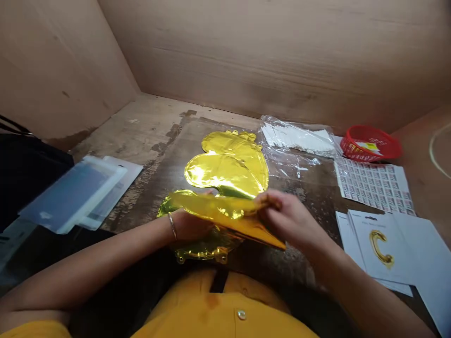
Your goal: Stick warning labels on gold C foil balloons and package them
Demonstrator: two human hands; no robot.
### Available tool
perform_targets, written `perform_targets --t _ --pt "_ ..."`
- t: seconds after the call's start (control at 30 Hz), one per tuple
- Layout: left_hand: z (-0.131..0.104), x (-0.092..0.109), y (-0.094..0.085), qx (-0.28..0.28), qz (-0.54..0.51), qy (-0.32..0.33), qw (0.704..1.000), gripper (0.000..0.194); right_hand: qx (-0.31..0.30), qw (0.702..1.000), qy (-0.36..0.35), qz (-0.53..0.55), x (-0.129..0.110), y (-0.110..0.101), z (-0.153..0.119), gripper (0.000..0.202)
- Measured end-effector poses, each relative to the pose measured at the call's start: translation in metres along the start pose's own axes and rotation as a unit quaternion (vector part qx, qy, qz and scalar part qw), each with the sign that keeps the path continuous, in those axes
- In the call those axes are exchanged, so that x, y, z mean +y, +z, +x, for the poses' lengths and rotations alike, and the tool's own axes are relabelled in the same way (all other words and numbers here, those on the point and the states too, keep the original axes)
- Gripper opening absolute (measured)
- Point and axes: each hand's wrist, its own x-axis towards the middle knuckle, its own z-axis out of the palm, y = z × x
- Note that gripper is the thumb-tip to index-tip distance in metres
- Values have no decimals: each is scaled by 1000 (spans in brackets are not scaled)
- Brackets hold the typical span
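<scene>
A shiny gold foil balloon (229, 173), flat and uninflated, lies across the middle of the table, its near part close to my body. My left hand (195, 226) reaches under a raised flap of gold foil; the foil covers most of its fingers, so its grip is hidden. With fingers pinched together, my right hand (282, 211) holds the right edge of that flap above the table. Whether the flap and the foil beneath are one balloon or separate pieces, I cannot tell.
Clear plastic sleeves (73, 192) lie at the left. At the back right are a plastic bag of white strips (299, 138) and a red basket (373, 143). A printed label sheet (375, 185) and white cards with a gold C (382, 249) lie at the right.
</scene>
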Motion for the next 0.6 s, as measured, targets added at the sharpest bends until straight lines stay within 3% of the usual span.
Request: perform_targets --t 0.07,0.17,0.33,0.6 --pt "-5 4 -3 -6 4 -3 1000 24 68 994 79 -34 15 -1 44 21" --pt "-5 6 -6 8 -12 12 1000 23 95 988 89 -87 35 3 87 26" --pt "-5 1 -3 47 -40 21 998 24 107 978 63 -168 44 3 103 25" --pt "-4 -1 -3 42 -53 29 997 23 103 961 38 -254 41 3 129 23"
